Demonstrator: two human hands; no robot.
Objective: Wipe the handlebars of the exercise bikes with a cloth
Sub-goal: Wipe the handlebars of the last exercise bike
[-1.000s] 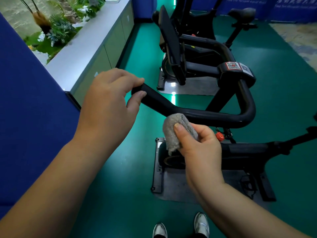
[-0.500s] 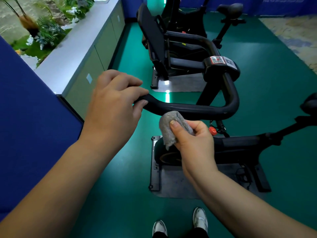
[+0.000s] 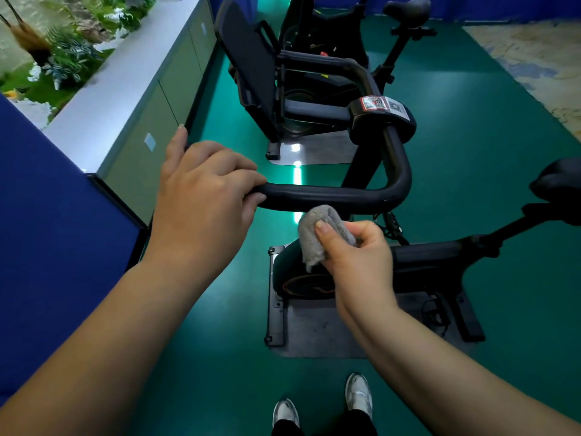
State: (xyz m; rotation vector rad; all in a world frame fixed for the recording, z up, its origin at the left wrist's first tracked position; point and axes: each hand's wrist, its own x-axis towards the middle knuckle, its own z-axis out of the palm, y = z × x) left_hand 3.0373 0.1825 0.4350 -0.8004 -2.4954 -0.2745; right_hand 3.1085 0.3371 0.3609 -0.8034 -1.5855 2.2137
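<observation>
Left hand [image 3: 201,199] curls round the black handlebar [image 3: 330,196] end; right hand [image 3: 355,247] pinches a grey cloth [image 3: 317,231] (bunched) just below the bar.

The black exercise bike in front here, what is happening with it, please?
A person is cleaning it. The left hand grips the end of the black curved handlebar to steady it. The right hand pinches a small grey folded cloth just below the bar; whether the cloth touches the bar cannot be told. A second black bike stands behind.
</observation>
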